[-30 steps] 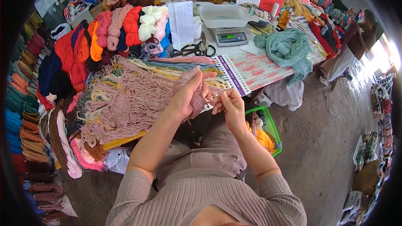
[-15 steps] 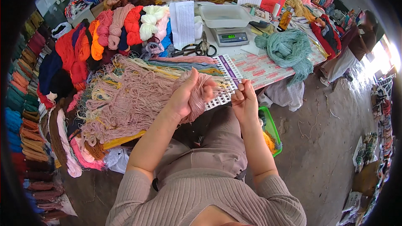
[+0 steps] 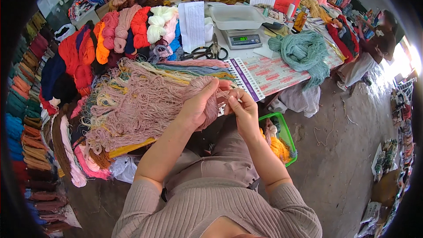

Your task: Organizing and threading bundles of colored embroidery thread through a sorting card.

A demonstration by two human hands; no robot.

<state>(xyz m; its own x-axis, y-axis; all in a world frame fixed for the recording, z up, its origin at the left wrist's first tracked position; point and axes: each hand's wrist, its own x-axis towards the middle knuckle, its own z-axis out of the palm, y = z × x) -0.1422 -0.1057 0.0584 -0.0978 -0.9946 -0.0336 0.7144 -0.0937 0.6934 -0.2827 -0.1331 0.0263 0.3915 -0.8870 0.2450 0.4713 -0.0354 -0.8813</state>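
My left hand [image 3: 200, 103] is closed around a thick bundle of dusty pink yarn [image 3: 203, 89] above the table's front edge. Close beside it, my right hand [image 3: 245, 113] pinches thin pale pink strands [image 3: 233, 94] that run across from the bundle. Loops of strand lie between the two hands; the left fingertips are partly hidden behind them. Under and left of my left hand spreads a heap of loose pink strands [image 3: 136, 105], mixed with some yellow. A white card with punched holes and a purple stripe [image 3: 247, 81] lies just beyond my right hand.
A digital scale [image 3: 241, 39] carries a clear plastic tray [image 3: 238, 17]; scissors [image 3: 217, 49] lie beside it. A teal skein [image 3: 304, 50] hangs over the table's right edge. Colourful skeins [image 3: 81, 61] pile up at left. A green basket [image 3: 288, 139] holds yarn. Other people work farther off.
My right hand has come left and down, close to my left hand, so the stretched strands are now slack. The punched card has shifted slightly right. Across the table, a co-worker's hands have come together.
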